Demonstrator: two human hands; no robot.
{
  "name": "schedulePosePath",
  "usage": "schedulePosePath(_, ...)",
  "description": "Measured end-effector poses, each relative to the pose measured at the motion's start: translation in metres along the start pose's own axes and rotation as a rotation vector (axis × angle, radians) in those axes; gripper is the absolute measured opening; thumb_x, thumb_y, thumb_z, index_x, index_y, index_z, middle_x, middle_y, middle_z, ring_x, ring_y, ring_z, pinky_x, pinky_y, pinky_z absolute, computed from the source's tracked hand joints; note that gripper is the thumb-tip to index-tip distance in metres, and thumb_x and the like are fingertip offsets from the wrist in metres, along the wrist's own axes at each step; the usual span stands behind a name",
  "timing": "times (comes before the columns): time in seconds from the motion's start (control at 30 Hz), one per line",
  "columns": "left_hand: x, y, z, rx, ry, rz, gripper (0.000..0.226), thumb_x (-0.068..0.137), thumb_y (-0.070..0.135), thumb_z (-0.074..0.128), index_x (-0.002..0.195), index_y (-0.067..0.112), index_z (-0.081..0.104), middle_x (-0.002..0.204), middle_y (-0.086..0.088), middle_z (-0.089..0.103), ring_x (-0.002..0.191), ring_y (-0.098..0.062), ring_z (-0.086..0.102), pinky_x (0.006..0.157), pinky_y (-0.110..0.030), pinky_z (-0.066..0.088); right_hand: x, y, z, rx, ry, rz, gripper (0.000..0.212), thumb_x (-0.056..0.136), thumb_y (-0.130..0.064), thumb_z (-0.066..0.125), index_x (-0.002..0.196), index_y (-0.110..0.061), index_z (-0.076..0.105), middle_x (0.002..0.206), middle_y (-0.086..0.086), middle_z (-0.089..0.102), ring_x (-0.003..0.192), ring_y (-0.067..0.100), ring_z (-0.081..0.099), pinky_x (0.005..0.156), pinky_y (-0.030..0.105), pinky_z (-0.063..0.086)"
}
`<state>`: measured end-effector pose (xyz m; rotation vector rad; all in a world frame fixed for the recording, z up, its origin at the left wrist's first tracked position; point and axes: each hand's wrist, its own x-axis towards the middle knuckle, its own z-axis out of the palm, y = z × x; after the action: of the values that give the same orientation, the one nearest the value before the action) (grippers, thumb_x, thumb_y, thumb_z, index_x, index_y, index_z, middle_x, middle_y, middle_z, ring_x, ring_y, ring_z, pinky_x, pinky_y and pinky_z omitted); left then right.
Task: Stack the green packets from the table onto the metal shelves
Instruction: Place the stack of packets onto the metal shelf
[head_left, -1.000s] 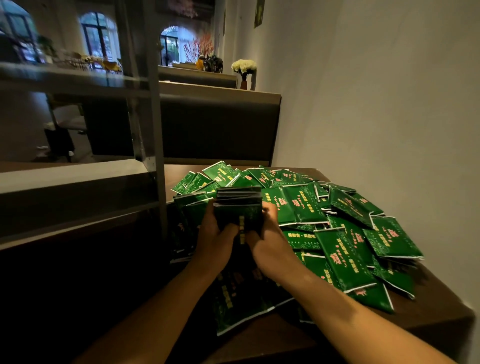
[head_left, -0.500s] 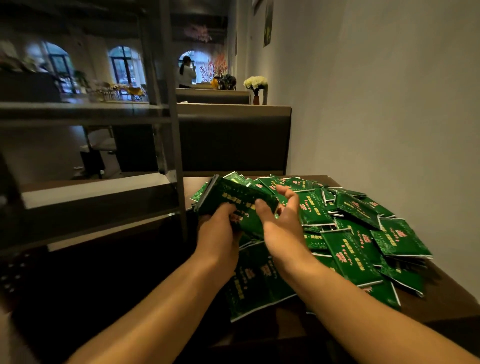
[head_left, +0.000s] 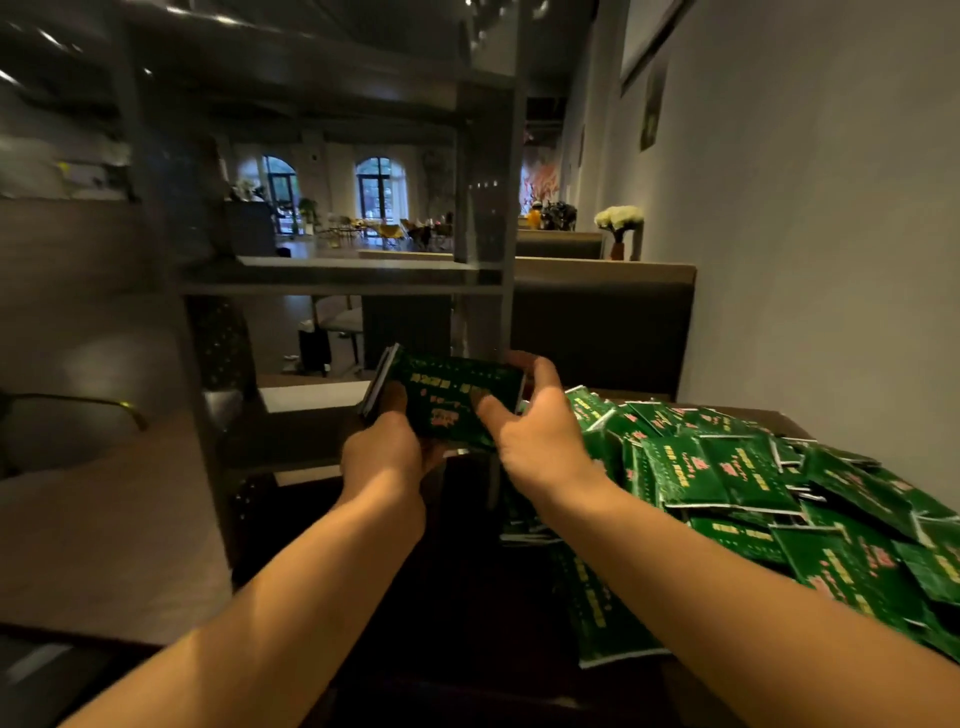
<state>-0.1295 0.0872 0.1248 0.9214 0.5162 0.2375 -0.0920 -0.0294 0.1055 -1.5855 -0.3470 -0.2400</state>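
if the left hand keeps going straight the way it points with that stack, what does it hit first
Probably the grey metal shelf board just ahead: the left hand holds the stack of green packets aimed at it. The grey upright post stands close by; depth is unclear.

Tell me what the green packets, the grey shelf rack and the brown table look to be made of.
Green printed packets: likely glossy plastic or foil film, given the sheen and pale sealed edges. The held bundle of green packets looks the same. Grey shelf rack: seemingly painted metal, with thin flat boards, a slim post and dull reflections. Brown table: possibly wood or laminate, matte; too dark to tell.
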Motion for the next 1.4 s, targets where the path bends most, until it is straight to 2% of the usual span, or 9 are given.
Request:
schedulePosePath(0.07,0.01,0.016,-0.015,-0.104,-0.007,0.043,0.027,0.096,0.025,0.053,0.121,0.016,0.053,0.107,-0.005,0.061,0.092,-0.02,0.059,0.067,-0.028,0.049,0.019,-0.006,0.028,-0.029,-0.05,0.005,0.04,0.091,-0.009,0.064,0.115,-0.03,0.041,0.113,-0.005,0.057,0.111,0.014,0.056,0.078,0.019,0.053)
schedulePosePath(0.2,0.035,0.04,-0.042,-0.275,-0.044,0.135,0.022,0.099,0.021,0.049,0.12,0.019,0.052,0.125,-0.01,0.058,0.115,-0.024,0.057,0.076,-0.03,0.054,0.063,-0.008,0.081,-0.1,-0.081,-0.014,0.037,0.088,-0.012,0.069,0.116,-0.026,0.049,0.131,0.004,0.052,0.118,0.02,0.052,0.101,0.039,0.049)
schedulePosePath(0.27,0.043,0.046,-0.054,-0.244,-0.015,0.116,0.022,0.1,0.013,0.046,0.12,0.016,0.051,0.127,-0.01,0.056,0.117,-0.024,0.055,0.079,-0.03,0.055,0.081,-0.006,0.1,-0.041,-0.159,0.095,0.037,0.09,-0.013,0.066,0.125,-0.017,0.053,0.128,0.004,0.054,0.111,0.021,0.056,0.097,0.038,0.052)
schedulePosePath(0.5,0.058,0.059,-0.095,-0.168,-0.072,0.096,0.014,0.094,0.002,0.046,0.099,0.011,0.055,0.092,-0.007,0.056,0.086,-0.02,0.057,0.07,-0.034,0.05,0.133,0.017,0.165,-0.158,-0.334,0.245,0.04,0.092,-0.013,0.064,0.13,-0.008,0.053,0.123,0.013,0.055,0.104,0.026,0.06,0.091,0.041,0.056)
schedulePosePath(0.8,0.082,0.059,-0.093,-0.153,-0.054,0.101,0.038,0.096,0.005,0.046,0.134,0.005,0.046,0.126,-0.02,0.057,0.088,-0.021,0.065,0.062,-0.03,0.055,0.15,0.043,0.185,-0.753,-0.446,0.017,0.03,0.095,-0.031,0.059,0.115,-0.009,0.063,0.104,0.007,0.065,0.095,0.021,0.063,0.077,0.028,0.048)
schedulePosePath(0.97,0.102,0.056,-0.084,-0.486,-0.046,-0.003,0.04,0.098,-0.003,0.045,0.134,-0.018,0.036,0.136,-0.037,0.042,0.076,-0.016,0.065,0.055,-0.01,0.049,0.152,0.044,0.186,-0.881,-0.484,-0.078,0.026,0.099,-0.024,0.052,0.119,-0.01,0.06,0.111,0.01,0.063,0.099,0.023,0.062,0.085,0.034,0.053)
schedulePosePath(1.1,0.101,0.056,-0.078,-0.305,0.089,0.084,0.04,0.093,0.003,0.05,0.132,0.01,0.049,0.121,-0.017,0.058,0.094,-0.026,0.063,0.058,-0.022,0.052,0.147,0.045,0.171,-0.83,-0.45,-0.149,0.023,0.095,-0.02,0.058,0.117,-0.015,0.061,0.117,0.009,0.059,0.107,0.025,0.058,0.088,0.041,0.053)
schedulePosePath(1.23,0.084,0.049,-0.068,-0.085,0.109,0.127,0.021,0.091,0.007,0.052,0.106,0.017,0.061,0.09,-0.003,0.063,0.075,-0.015,0.056,0.06,-0.024,0.045,0.118,0.032,0.134,-0.675,-0.454,-0.217,0.024,0.1,-0.026,0.05,0.118,-0.015,0.061,0.125,0.004,0.057,0.112,0.017,0.054,0.086,0.025,0.044)
schedulePosePath(1.4,0.062,0.027,-0.047,0.241,0.006,0.26,0.02,0.095,0.016,0.048,0.1,0.026,0.064,0.094,0.001,0.064,0.069,-0.013,0.051,0.06,-0.027,0.041,0.074,0.015,0.073,-0.598,-0.473,-0.196,0.023,0.102,-0.032,0.046,0.112,-0.022,0.064,0.115,-0.009,0.062,0.105,0.008,0.055,0.079,0.016,0.038)
